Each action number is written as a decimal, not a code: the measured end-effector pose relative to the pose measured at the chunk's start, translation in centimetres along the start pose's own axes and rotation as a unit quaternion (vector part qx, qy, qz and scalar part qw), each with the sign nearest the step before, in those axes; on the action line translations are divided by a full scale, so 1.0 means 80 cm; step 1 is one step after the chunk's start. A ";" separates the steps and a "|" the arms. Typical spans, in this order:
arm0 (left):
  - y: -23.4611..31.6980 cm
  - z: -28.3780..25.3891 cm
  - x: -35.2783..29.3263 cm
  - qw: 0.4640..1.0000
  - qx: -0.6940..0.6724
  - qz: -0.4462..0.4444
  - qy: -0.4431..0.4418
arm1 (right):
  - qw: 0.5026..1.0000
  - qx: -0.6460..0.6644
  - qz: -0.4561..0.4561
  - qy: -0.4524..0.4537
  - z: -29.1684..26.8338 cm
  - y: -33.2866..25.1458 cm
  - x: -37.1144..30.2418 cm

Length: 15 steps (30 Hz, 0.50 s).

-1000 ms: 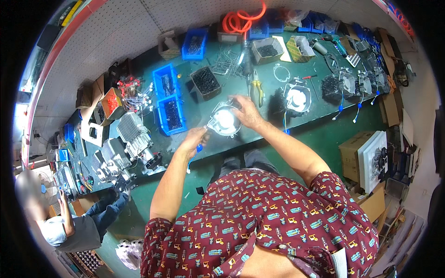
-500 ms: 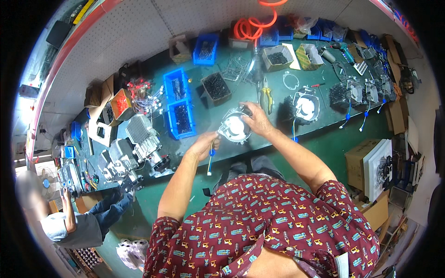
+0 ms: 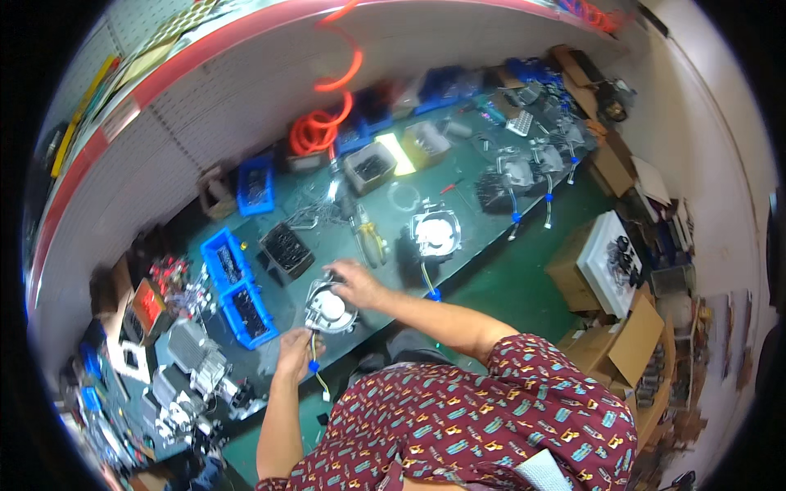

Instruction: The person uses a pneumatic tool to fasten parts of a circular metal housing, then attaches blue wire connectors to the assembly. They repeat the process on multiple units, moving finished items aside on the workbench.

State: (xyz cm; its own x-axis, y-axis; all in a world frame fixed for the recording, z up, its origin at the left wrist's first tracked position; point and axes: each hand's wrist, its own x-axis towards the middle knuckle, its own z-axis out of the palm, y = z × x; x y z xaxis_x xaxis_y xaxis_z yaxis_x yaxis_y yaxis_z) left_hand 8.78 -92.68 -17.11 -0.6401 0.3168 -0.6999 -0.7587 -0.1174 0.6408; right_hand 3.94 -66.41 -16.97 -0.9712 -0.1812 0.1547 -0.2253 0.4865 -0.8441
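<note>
A round silvery metal housing [image 3: 331,308] with a bright inner face lies at the bench's front edge, between my hands. My left hand [image 3: 298,352] is closed on its lower left rim, where a short cable [image 3: 315,367] with a blue piece and a white plug hangs down. From the right, my right hand [image 3: 357,284] grips the upper rim, thumb and fingers bent over it. What the fingertips press on is partly hidden. A second housing of the same kind [image 3: 435,233] sits farther right, its cable hanging over the edge.
Beyond the hands are yellow-handled pliers [image 3: 371,239], a dark box of small parts [image 3: 286,250] and blue bins [image 3: 248,314]. Motor units [image 3: 195,353] stand at left. A red coiled hose [image 3: 315,133] hangs behind. More housings [image 3: 517,172] and cardboard boxes [image 3: 616,353] are at right.
My view has swung right, so the bench appears shifted left and lower, and the co-worker at left is mostly out of the picture. Both hands remain on the housing.
</note>
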 end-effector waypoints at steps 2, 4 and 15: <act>0.001 -0.005 0.011 0.996 -0.056 -0.054 -0.045 | 1.000 0.000 -0.004 -0.005 -0.001 0.003 0.001; -0.017 -0.034 0.028 0.986 -0.106 -0.075 -0.107 | 1.000 0.014 0.009 -0.025 0.000 -0.004 0.005; -0.001 -0.039 0.037 0.990 -0.063 -0.058 -0.109 | 0.999 0.004 0.022 -0.027 0.007 0.005 0.002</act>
State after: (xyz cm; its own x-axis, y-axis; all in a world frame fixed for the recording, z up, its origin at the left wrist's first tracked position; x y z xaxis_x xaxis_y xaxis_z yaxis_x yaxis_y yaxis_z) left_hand 6.56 -94.68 -20.23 -0.5174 0.5297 -0.6721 -0.8429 -0.1802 0.5069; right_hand 3.74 -66.73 -17.60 -0.9746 -0.2055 0.0887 -0.1807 0.4888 -0.8535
